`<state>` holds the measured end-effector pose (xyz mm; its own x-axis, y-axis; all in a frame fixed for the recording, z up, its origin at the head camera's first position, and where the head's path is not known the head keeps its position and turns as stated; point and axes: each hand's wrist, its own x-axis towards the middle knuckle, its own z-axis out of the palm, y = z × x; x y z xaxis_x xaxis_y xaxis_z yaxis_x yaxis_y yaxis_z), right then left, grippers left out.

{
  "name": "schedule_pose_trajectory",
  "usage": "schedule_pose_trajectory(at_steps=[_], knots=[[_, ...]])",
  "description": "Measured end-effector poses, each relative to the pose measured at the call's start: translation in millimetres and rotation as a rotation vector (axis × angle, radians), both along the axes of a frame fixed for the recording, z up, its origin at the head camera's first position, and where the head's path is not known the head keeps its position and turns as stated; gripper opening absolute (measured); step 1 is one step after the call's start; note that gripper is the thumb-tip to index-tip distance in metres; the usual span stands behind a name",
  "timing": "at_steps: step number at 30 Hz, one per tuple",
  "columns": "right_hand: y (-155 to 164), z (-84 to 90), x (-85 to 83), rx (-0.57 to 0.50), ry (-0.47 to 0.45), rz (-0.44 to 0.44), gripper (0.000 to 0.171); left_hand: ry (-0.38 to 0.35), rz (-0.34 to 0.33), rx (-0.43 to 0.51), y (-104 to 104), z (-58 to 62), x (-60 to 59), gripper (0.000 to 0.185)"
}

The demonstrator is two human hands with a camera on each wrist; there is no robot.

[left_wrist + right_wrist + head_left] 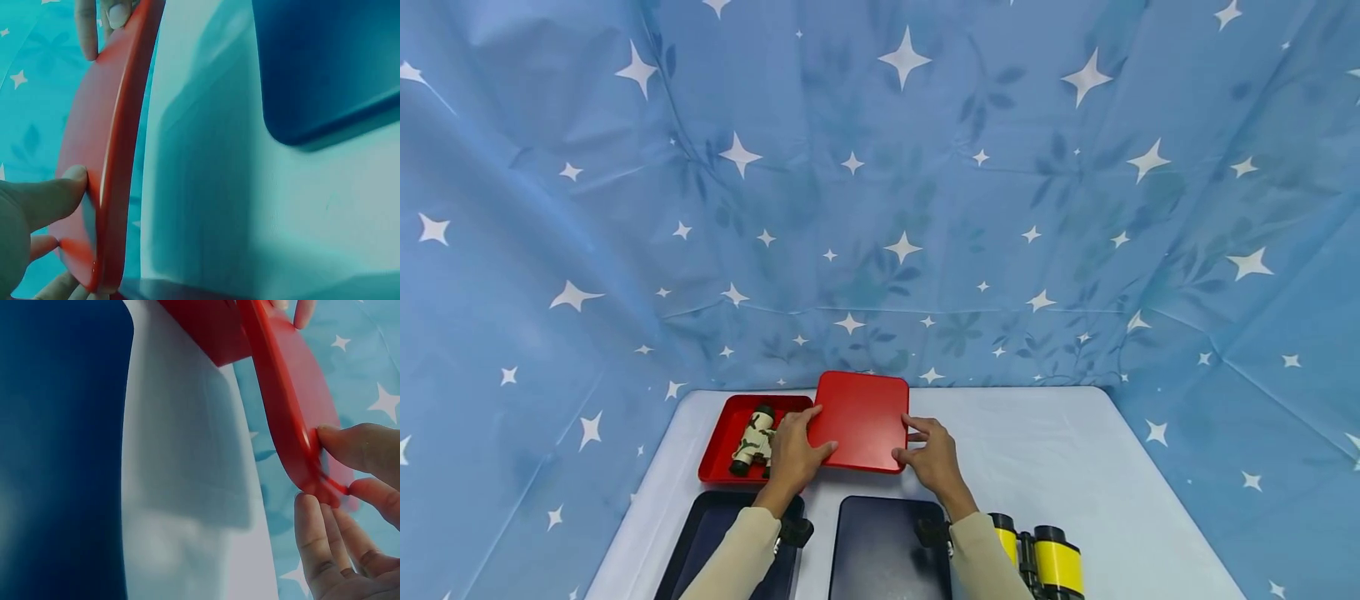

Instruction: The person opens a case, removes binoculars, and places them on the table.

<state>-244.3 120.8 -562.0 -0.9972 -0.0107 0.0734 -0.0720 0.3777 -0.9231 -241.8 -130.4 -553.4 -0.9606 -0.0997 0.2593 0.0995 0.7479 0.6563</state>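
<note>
A flat red lid is held tilted above the white table, one hand on each side. My left hand grips its left edge, thumb on top; in the left wrist view the thumb presses the lid. My right hand pinches the right edge; the right wrist view shows its fingers curled round the lid's corner. To the left sits an open red box holding small camouflage binoculars.
A dark blue lid lies near the front middle, and a dark blue box at the front left under my left forearm. Yellow and black binoculars lie front right. Blue star-patterned cloth surrounds the white table.
</note>
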Motion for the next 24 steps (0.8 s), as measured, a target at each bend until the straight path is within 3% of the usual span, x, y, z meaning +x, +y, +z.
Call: schedule_pose_trajectory(at_steps=[17, 24], knots=[[17.0, -11.3, 6.1, 0.03, -0.037, -0.096, 0.067, 0.023, -0.029, -0.003, 26.7, -12.6, -0.6, 0.073], [25.2, -17.3, 10.6, 0.03, -0.048, -0.119, 0.067, -0.017, -0.012, 0.008, 40.8, -21.8, -0.7, 0.074]])
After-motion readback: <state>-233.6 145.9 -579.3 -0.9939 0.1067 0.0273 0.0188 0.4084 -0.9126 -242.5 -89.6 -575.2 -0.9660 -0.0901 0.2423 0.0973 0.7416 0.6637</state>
